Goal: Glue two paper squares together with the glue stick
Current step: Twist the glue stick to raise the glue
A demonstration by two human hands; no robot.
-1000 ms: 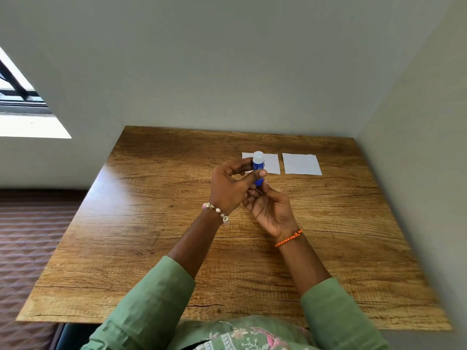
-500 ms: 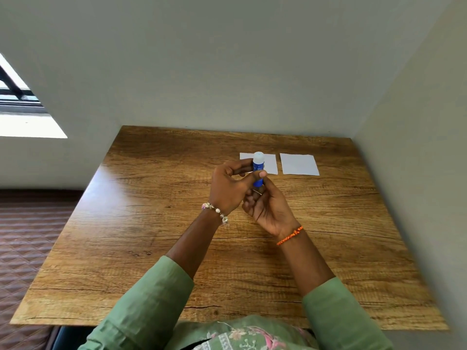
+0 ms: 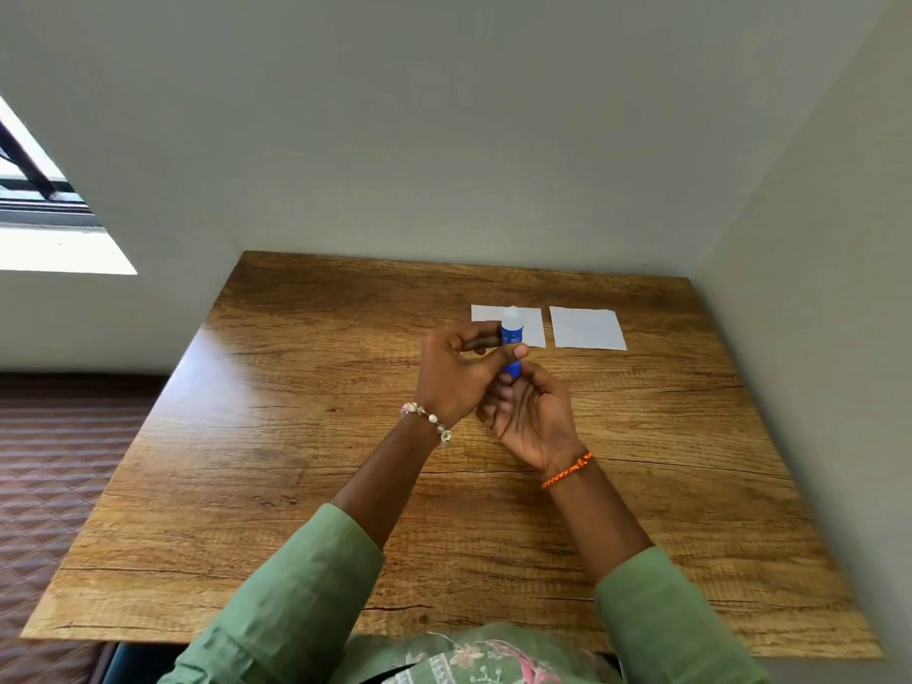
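Observation:
A blue glue stick (image 3: 511, 335) with a white cap stands upright above the middle of the wooden table (image 3: 296, 436). My left hand (image 3: 456, 372) grips its body between thumb and fingers. My right hand (image 3: 535, 417) sits palm up just below it, fingers closed around the stick's blue base. Two white paper squares lie flat side by side beyond my hands: the left square (image 3: 530, 328) is partly hidden behind the stick, the right square (image 3: 586, 328) lies fully in view.
Grey walls close off the table at its far edge and right edge. A window (image 3: 44, 209) is at the upper left. A brown patterned floor (image 3: 59, 461) lies beyond the table's left edge.
Both hands keep the glue stick in nearly the same spot; my right hand's fingers have shifted slightly at the base. The papers have not moved.

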